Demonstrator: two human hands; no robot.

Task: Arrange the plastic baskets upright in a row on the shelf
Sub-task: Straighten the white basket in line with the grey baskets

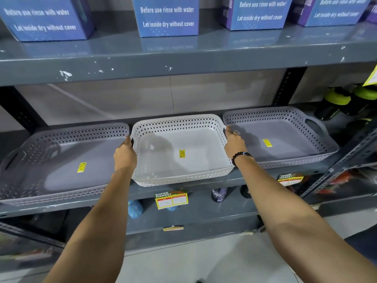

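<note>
Here fingers [128,139] (tips hidden) grip the white basket [183,160].

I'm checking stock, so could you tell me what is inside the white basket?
Inside the white basket only a yellow sticker shows on its floor. Both hands, left and right, grip its sides.
</note>
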